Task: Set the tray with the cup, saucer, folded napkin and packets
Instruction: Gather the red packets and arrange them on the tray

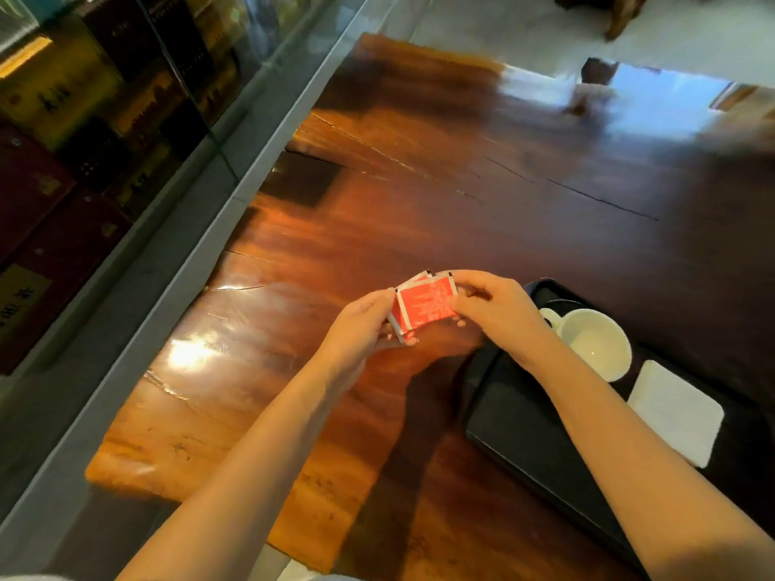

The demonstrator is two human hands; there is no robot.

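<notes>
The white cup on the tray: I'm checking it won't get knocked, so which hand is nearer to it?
Right. The right hand holds the red packets just left of the cup, its wrist passing beside the rim. The left hand grips the packets' other side, farther away.

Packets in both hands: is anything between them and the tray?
Nothing visible blocks the way. The red packets, held by the left hand and right hand, hang over bare table beside the tray. Its near part is bare; cup and napkin sit further right.
</notes>
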